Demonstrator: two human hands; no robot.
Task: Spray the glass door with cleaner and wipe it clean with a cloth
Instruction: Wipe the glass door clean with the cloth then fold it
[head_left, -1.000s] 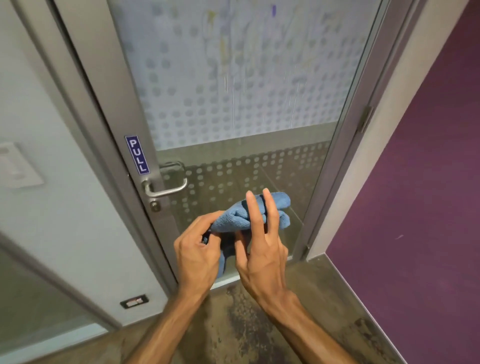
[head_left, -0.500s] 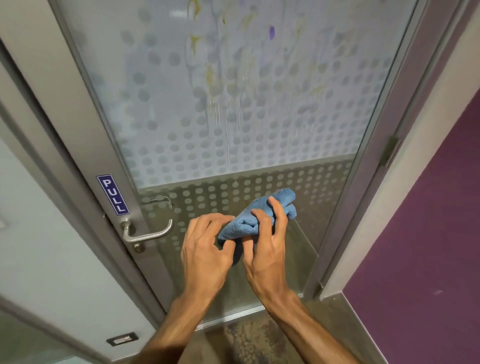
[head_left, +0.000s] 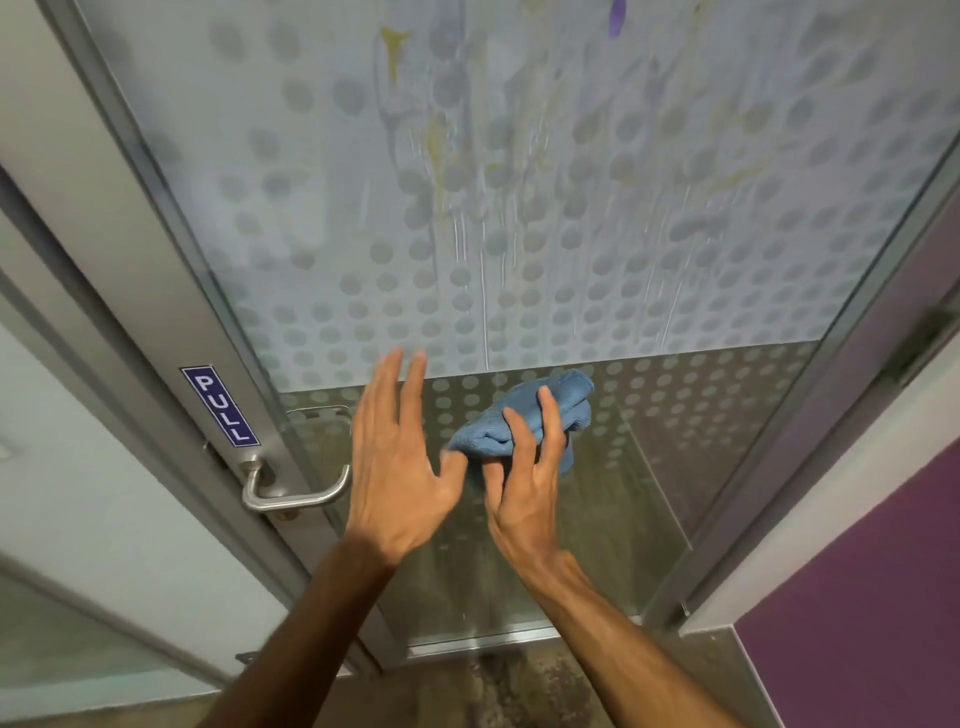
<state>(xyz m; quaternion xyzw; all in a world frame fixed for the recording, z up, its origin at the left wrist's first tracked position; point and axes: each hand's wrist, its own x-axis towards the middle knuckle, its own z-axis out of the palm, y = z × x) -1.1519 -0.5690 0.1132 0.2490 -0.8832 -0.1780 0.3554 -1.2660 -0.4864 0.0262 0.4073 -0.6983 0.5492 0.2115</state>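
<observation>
mottled brown concrete floor (head_left: 519, 691) running under the metal-framed glass door (head_left: 519, 208), dark stained patch just before the door's bottom rail, purple flooring (head_left: 857, 649) right of the door, nothing visibly lying on either

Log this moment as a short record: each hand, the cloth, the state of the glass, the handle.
left hand: open, fingers spread, holding nothing
right hand: gripping the blue cloth, bunched up
glass door: frosted dot pattern, yellowish smears and drip runs, not wiped
door handle: metal lever, left of hands, untouched
sign: PULL
</observation>
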